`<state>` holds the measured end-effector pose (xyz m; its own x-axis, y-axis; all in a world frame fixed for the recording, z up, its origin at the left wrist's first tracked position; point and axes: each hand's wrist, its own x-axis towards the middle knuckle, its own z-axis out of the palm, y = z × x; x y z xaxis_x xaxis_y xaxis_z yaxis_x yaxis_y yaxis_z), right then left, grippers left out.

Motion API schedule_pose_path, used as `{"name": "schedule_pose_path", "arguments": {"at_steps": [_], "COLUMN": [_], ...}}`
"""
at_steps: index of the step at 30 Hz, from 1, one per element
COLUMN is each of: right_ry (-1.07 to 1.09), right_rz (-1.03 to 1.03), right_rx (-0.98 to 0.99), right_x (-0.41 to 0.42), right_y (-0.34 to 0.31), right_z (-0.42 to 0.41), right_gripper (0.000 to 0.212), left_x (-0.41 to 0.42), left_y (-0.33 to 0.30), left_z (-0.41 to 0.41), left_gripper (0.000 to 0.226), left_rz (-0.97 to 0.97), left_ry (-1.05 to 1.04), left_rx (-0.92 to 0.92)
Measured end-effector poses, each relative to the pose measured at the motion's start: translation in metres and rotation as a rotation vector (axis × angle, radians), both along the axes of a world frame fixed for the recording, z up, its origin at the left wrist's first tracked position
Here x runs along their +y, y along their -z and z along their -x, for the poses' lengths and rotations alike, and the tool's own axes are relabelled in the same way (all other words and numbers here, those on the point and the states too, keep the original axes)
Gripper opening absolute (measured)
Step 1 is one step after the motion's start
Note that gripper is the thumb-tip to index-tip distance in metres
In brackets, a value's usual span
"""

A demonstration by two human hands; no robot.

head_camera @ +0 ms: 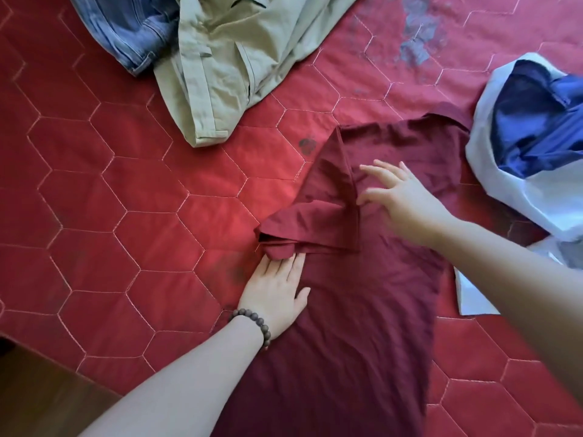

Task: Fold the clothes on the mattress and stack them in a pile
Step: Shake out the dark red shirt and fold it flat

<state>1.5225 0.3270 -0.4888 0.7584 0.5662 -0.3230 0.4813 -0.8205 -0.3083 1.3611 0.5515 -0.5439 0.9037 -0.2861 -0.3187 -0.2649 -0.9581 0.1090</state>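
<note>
Maroon shirt [362, 294] is laid out flat on the red mattress [94, 184], right under both hands, one sleeve already flipped in. Thin, floppy cotton by the looks of it, so I'd grab it at the hem or folded edges. Left hand [277, 294] presses flat on its side edge, fingers straight. Right hand [400, 197] hovers over the chest, fingers spread, holding nothing. Khaki trousers [227, 58] and jeans [132, 29] wait beyond the left hand, a blue-and-white garment [530, 146] just past the right.
</note>
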Motion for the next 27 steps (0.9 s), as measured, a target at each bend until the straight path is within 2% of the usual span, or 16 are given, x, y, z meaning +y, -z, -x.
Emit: {"name": "schedule_pose_path", "arguments": {"at_steps": [2, 3, 5, 7, 13, 15, 18, 21, 24, 27], "right_ry": [0.032, 0.010, -0.113, -0.227, -0.249, -0.270, -0.338, -0.364, -0.223, 0.087], "right_rz": [-0.147, -0.157, -0.060, 0.064, 0.219, 0.252, 0.178, 0.189, 0.223, -0.019], "right_rx": [-0.020, 0.013, 0.035, -0.062, -0.314, -0.356, -0.370, -0.283, -0.089, -0.110], "right_x": [0.011, 0.018, 0.033, 0.044, 0.048, 0.045, 0.033, 0.008, -0.010, -0.005], "right_y": [0.003, 0.005, 0.012, 0.022, 0.039, 0.037, 0.031, 0.021, 0.015, 0.013], "right_z": [0.011, 0.017, 0.030, 0.045, 0.077, 0.073, 0.061, 0.053, 0.057, 0.062], "right_gripper": [0.045, 0.059, 0.089, 0.095, 0.052, 0.053, 0.056, 0.056, 0.056, 0.038], "left_x": [0.000, 0.001, 0.002, 0.003, 0.003, 0.003, 0.004, 0.004, 0.005, 0.010], "left_y": [0.002, 0.003, 0.004, 0.005, 0.004, 0.003, 0.000, -0.004, -0.005, -0.009], "left_z": [0.001, 0.001, 0.002, 0.002, 0.002, 0.002, 0.001, 0.000, 0.000, 0.003], "left_gripper": [0.066, 0.066, 0.066, 0.066, 0.067, 0.067, 0.065, 0.058, 0.059, 0.051], "left_rz": [-0.001, 0.002, 0.003, -0.003, 0.024, 0.021, 0.004, 0.004, -0.003, 0.042], "left_ry": [0.012, 0.017, 0.026, 0.034, 0.038, 0.045, 0.055, 0.058, 0.066, 0.110], "left_rx": [-0.029, -0.050, -0.071, -0.080, -0.109, -0.091, -0.051, -0.008, 0.038, -0.048]}}
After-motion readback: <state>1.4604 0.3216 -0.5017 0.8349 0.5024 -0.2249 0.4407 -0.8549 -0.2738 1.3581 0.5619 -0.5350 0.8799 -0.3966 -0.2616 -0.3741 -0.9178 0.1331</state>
